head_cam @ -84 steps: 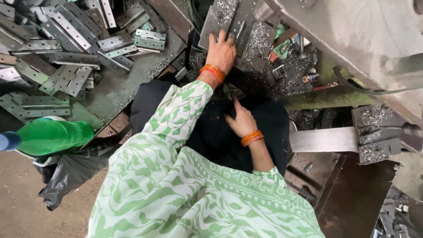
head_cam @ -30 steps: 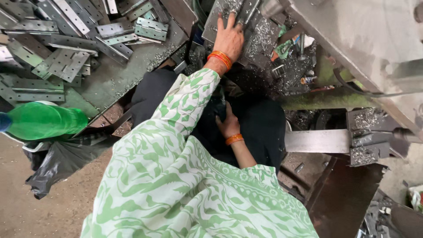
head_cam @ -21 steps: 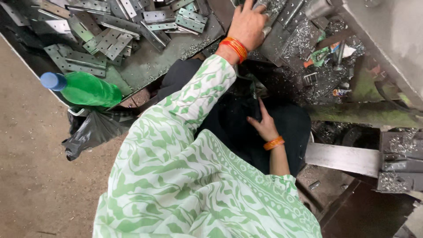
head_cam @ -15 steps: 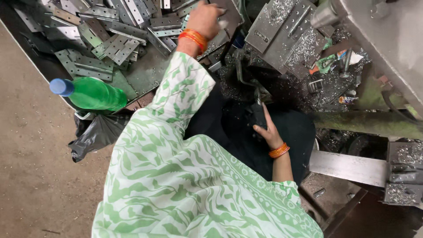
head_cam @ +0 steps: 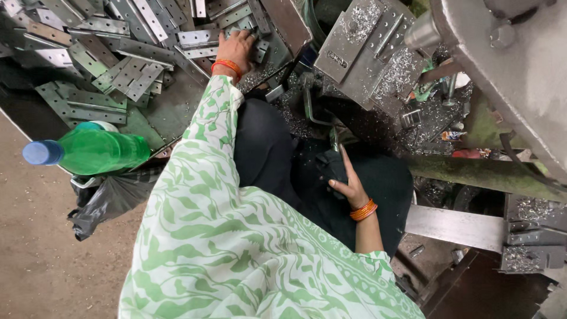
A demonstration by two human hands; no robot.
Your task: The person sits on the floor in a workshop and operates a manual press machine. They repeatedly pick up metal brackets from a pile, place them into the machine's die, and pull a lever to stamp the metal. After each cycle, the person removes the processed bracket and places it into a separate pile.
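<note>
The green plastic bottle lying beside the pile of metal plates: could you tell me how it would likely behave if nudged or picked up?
The green plastic bottle lies on its side, so a nudge would probably roll it. Its smooth round body may slip in the grip. It looks like thin plastic, likely light and squeezable; how full it is cannot be told.

Lighting: even, soft daylight; image sharp.
I note dim shadow under the machine, mild glare on the metal plates (head_cam: pixel 112 71), and wide-angle edge stretch.

Bare brown concrete floor (head_cam: pixel 41 266) at lower left, grey machine housing (head_cam: pixel 520 65) upper right, metal shavings (head_cam: pixel 407 124) strewn below it.
</note>
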